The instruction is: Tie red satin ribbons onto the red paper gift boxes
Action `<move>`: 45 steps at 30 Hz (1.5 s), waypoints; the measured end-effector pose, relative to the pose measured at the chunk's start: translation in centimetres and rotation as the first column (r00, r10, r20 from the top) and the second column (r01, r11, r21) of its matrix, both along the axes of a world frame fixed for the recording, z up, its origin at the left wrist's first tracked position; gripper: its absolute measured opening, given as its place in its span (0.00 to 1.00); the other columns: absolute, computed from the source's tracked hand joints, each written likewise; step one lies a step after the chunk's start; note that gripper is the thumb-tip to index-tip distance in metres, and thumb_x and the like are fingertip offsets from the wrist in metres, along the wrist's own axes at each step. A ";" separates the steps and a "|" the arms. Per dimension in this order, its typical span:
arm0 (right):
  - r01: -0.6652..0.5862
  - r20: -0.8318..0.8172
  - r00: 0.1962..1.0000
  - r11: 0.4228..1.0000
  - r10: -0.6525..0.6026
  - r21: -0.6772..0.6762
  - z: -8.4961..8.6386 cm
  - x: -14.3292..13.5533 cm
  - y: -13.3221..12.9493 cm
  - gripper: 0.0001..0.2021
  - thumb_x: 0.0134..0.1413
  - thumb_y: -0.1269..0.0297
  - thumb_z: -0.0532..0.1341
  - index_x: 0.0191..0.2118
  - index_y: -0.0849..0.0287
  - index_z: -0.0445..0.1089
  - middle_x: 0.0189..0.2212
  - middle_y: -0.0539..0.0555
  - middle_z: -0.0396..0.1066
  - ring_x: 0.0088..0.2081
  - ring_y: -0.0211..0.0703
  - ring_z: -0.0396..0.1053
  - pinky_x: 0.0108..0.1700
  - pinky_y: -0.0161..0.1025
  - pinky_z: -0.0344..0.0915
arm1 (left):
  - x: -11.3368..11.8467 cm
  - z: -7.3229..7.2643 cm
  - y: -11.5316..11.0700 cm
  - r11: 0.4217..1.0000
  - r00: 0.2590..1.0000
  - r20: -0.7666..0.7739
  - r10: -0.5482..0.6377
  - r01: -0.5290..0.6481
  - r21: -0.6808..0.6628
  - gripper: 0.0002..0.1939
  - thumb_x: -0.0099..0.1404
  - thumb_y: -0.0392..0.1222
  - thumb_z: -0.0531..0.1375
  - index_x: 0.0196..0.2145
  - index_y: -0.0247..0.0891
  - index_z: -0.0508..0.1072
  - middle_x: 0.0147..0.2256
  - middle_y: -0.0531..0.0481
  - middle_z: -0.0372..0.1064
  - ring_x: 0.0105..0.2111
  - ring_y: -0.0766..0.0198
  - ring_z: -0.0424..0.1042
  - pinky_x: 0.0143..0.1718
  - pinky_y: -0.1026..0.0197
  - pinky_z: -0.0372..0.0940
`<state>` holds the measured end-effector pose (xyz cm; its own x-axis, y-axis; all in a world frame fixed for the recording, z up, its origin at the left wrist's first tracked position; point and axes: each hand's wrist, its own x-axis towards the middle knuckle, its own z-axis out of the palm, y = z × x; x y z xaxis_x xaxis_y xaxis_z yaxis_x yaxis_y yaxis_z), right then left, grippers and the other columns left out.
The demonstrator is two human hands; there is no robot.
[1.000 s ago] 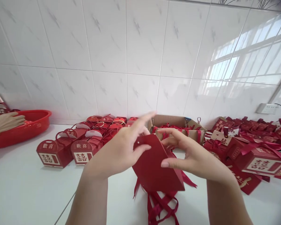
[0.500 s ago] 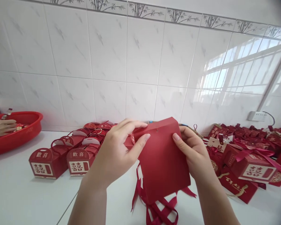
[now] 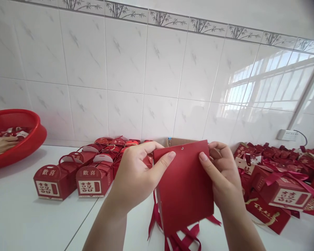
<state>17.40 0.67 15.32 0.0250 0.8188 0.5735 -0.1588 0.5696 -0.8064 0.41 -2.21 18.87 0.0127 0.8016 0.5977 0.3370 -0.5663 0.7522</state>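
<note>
A plain red paper gift bag (image 3: 187,191) is held up in front of me, with a small hole near its top edge. My left hand (image 3: 141,174) grips the upper left corner, thumb on the near face and fingers behind. On the upper right side, my right hand (image 3: 223,174) pinches the bag with its thumb in front; its other fingers curl behind, partly hidden. Beneath the bag, loose dark red ribbons (image 3: 191,237) lie on the white table (image 3: 131,223). The bag's far side is hidden from me.
Rows of red handled gift boxes (image 3: 54,181) stand on the left. Ribboned gift boxes (image 3: 285,191) are piled on the right. At far left, another person's hand (image 3: 2,145) reaches into a red basin (image 3: 38,136). A cardboard box (image 3: 185,141) sits behind the bag, against the tiled wall.
The bag's top edge has straightened and now lies flatter, and the hole shows more clearly. Both my hands keep their grip. The red basin has tilted, with the other person's hand deeper inside.
</note>
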 end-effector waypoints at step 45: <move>0.226 0.663 0.710 0.969 -0.236 0.102 -0.5 2.8 2.8 0.06 0.50 0.65 0.61 0.25 0.57 0.70 0.28 0.50 0.71 0.31 0.42 0.68 0.31 0.38 0.64 | -1.7 -0.4 0.9 0.950 0.957 0.057 0.284 -0.289 0.122 0.22 0.57 0.53 0.61 0.48 0.46 0.66 0.43 0.49 0.70 0.42 0.56 0.70 0.37 0.56 0.70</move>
<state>20.19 3.48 14.83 -0.1790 0.8321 0.5250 0.5535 0.5263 -0.6455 -1.24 -1.27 18.47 -0.2308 0.6852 0.6908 0.4716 -0.5422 0.6954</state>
